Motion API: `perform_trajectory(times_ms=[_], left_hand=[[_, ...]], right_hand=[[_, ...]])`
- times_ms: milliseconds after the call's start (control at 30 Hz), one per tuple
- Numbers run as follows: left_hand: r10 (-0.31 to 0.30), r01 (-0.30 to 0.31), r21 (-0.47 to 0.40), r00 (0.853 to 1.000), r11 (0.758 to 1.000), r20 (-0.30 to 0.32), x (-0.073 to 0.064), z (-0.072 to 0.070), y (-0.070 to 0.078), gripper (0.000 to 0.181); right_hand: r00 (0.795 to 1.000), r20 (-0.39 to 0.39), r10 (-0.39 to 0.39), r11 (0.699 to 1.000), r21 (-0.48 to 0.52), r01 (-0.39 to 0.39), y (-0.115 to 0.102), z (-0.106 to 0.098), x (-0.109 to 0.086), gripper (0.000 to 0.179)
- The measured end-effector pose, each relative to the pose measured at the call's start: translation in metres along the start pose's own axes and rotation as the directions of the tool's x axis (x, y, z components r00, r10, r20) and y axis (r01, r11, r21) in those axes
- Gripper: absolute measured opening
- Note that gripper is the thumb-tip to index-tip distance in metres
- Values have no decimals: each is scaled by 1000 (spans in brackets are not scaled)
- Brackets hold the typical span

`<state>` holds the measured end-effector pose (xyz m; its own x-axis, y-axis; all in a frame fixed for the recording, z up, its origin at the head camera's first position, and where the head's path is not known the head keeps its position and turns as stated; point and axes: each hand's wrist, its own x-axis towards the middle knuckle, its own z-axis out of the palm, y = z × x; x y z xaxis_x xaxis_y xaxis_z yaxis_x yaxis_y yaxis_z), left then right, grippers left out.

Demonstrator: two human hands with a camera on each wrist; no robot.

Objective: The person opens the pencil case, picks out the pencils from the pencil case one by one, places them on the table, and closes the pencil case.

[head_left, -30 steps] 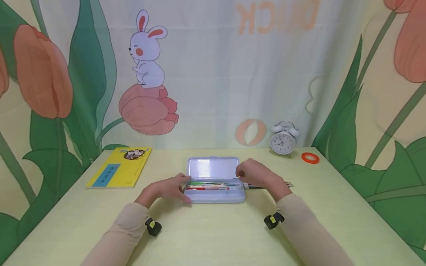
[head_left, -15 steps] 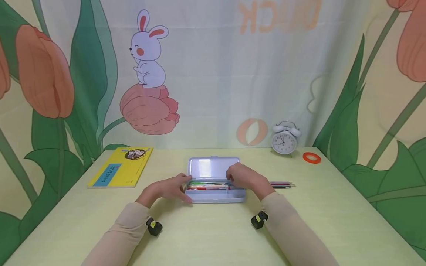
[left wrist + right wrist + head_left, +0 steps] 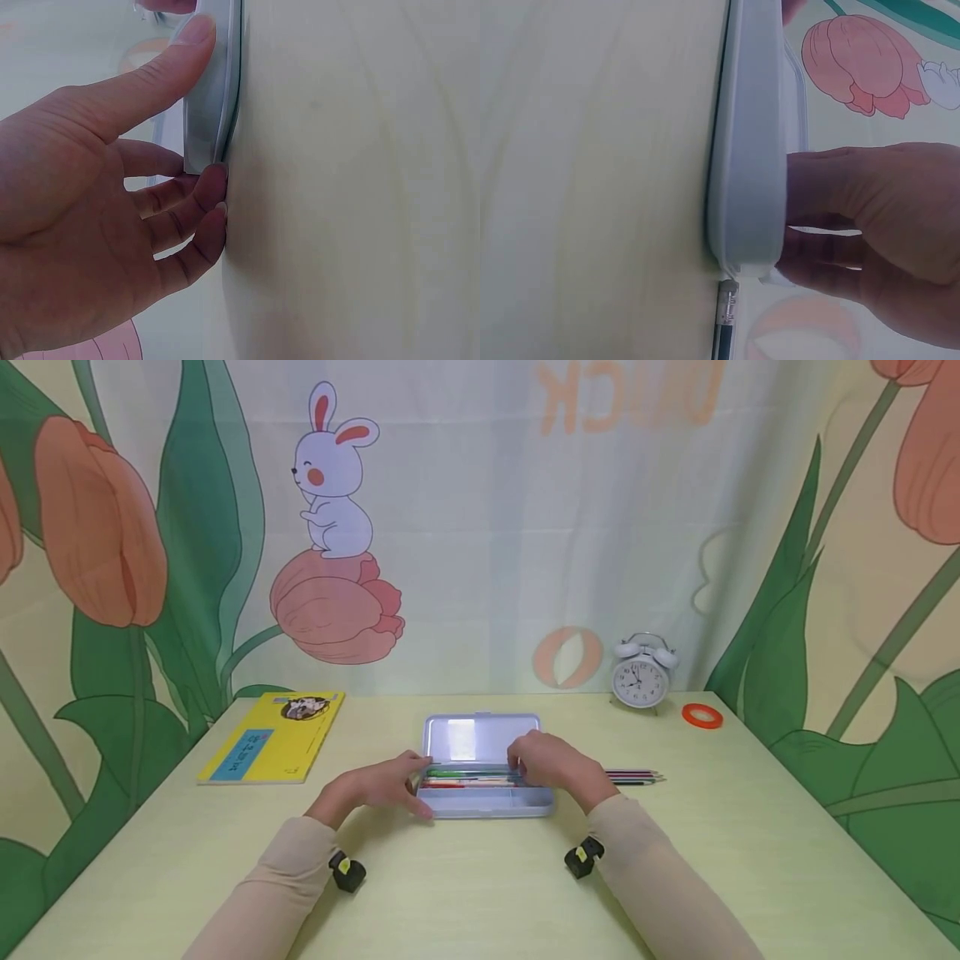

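A pale blue pencil case (image 3: 468, 804) lies on the table with its lid (image 3: 480, 737) raised at the back. Pens and pencils (image 3: 465, 774), among them green and red ones, lie in its long rear compartment. My left hand (image 3: 386, 783) grips the left end, its thumb on the front wall (image 3: 206, 112) and its fingers curled at the end and behind. Over the right part of the case is my right hand (image 3: 551, 760), fingers bent down into the rear compartment among the pens. Its fingertips are hidden by the case wall (image 3: 754, 150), so I cannot tell whether they pinch a pen.
Several pencils (image 3: 633, 777) lie to the right of the case, partly behind the right wrist. A yellow book (image 3: 277, 747) lies at the left. At the back right stand a white alarm clock (image 3: 640, 681) and a roll of orange tape (image 3: 702, 716). A printed curtain hangs behind.
My right hand has moved left and down from the case's right hinge into the rear compartment, and the pens there have shifted slightly. My left hand has stayed in place.
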<state>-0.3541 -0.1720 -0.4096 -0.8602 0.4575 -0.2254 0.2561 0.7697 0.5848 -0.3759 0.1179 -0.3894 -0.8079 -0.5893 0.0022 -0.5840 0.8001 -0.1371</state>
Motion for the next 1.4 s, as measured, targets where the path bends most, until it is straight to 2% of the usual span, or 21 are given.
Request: perform_trajectory(times_ms=[200, 400, 633, 867, 1100, 1400], left_hand=[[-9, 9, 5, 1000, 1000, -2, -1, -1, 2, 101], [-12, 12, 9, 1000, 1000, -2, -1, -2, 3, 101], [-5, 5, 15, 1000, 1000, 0, 0, -2, 2, 101], [6, -7, 2, 1000, 1000, 7, 2, -1, -1, 102], [9, -9, 4, 1000, 1000, 2, 2, -1, -1, 102], [6, -6, -4, 1000, 1000, 8, 1, 0, -1, 102]], right_hand=[[999, -9, -49, 999, -3, 49, -5, -2, 2, 37], [998, 11, -56, 998, -13, 57, -10, 0, 4, 43], [997, 47, -59, 996, -69, 62, -15, 2, 2, 64], [992, 119, -32, 992, -117, 46, -21, 2, -1, 62], [993, 109, -51, 987, -146, 67, -22, 3, -1, 61], [995, 79, -55, 993, -102, 63, -15, -1, -4, 64]])
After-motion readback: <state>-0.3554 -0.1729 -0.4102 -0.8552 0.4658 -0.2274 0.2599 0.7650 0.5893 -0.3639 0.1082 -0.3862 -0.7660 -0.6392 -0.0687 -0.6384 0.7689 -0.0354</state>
